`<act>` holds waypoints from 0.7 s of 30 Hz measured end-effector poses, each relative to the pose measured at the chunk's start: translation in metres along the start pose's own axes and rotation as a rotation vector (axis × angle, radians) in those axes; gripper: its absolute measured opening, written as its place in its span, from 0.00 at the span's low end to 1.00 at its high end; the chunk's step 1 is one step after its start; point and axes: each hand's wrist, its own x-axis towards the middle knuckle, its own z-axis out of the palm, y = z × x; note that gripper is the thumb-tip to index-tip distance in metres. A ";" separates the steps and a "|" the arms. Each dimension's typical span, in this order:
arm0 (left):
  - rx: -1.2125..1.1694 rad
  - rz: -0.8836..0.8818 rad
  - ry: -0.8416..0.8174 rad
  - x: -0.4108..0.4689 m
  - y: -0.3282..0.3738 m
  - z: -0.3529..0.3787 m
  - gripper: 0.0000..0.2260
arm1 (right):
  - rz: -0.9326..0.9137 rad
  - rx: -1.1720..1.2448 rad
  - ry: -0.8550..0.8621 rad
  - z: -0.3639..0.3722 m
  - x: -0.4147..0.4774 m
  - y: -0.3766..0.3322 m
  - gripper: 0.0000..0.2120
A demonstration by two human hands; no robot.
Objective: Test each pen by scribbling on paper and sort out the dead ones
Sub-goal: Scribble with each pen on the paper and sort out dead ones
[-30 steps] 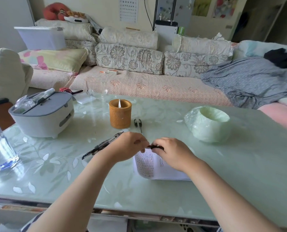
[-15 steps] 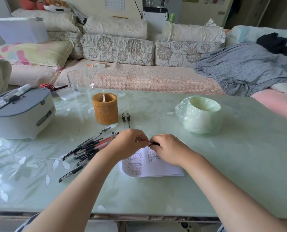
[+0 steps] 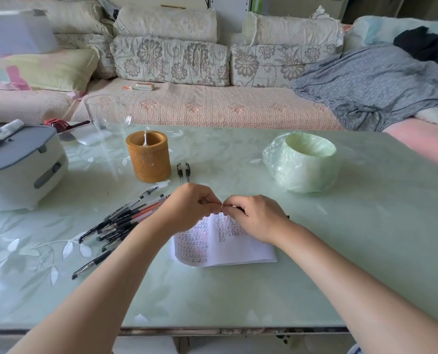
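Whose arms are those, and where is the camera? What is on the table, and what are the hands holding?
There is no machine here, just a person. The camera sits on their head and looks down, so you see their own two arms. The left hand and right hand both pinch one pen over a sheet of paper full of small marks. On the green table a pile of pens lies to the left, two more pens lie beside a brown cup, and a round tub lined with a green bag stands to the right.
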 end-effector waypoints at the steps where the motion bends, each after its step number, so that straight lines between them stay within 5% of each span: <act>1: -0.002 -0.003 0.003 0.000 -0.001 0.000 0.03 | 0.006 0.005 -0.005 0.000 0.000 0.000 0.11; 9: 0.245 0.013 0.028 -0.003 -0.016 0.005 0.02 | 0.098 0.257 -0.048 0.009 0.003 0.009 0.14; 16: 0.407 -0.007 -0.065 -0.002 -0.017 0.012 0.06 | 0.277 0.892 -0.068 0.014 0.000 0.010 0.21; 21: 0.447 -0.020 -0.094 0.000 -0.019 0.016 0.10 | 0.211 1.024 -0.082 0.015 -0.005 0.011 0.23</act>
